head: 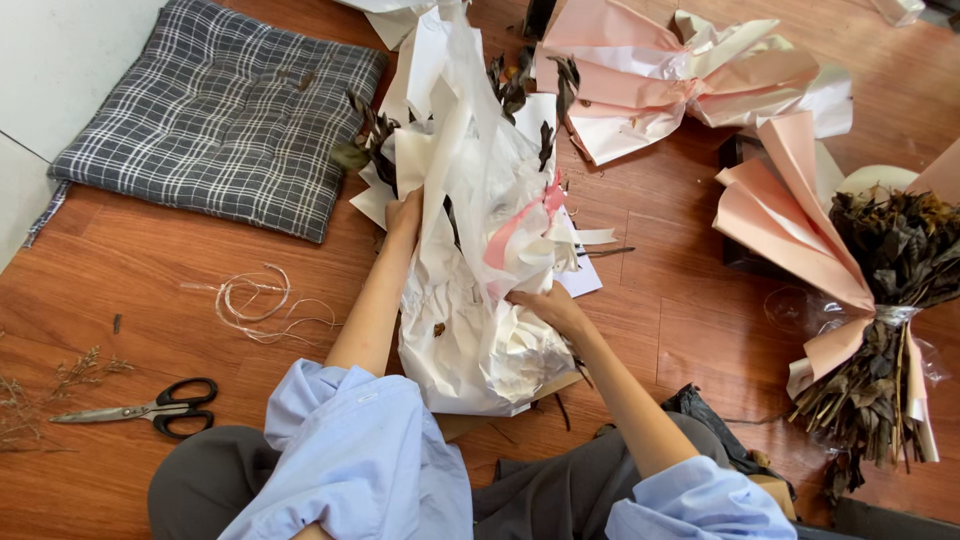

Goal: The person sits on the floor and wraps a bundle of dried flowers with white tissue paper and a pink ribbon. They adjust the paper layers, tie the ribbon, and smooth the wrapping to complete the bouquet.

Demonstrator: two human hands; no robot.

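White wrapping paper bundle point(480, 300): left hand point(403, 215) grips edge, right hand point(545, 305) apparently clutches crumpled side.

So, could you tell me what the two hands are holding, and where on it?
Both hold the white wrapping paper bundle with dried leaves: the left hand grips its upper left edge, the right hand presses its crumpled lower right side.

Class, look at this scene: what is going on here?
A person sits on a wooden floor, both hands on a bundle of white wrapping paper with dried leaves in it. The left hand grips its left edge; the right hand presses its crumpled front. Scissors lie at left, a wilted bouquet at right.
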